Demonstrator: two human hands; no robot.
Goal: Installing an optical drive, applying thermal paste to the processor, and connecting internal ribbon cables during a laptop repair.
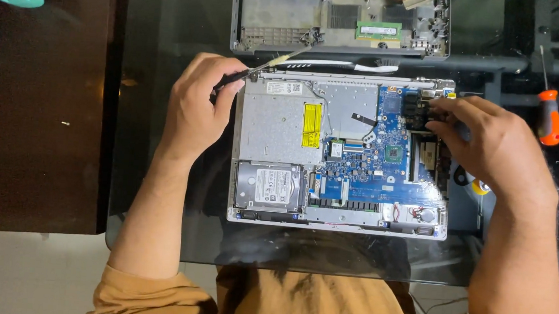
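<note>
Opened laptop (341, 154) between the hands: left hand (198, 103) gripping a screwdriver (262, 68), right hand (484, 140) loosely curled, fingertips at its edge

Around the opened laptop (341, 151), the glass table (170, 34) lies bare to its left and along its near edge, giving a hand open passage. Directly behind the laptop, the removed bottom cover (282, 15) crowds the far side. To its right, an orange-handled screwdriver (549, 115) lies nearby.
</note>
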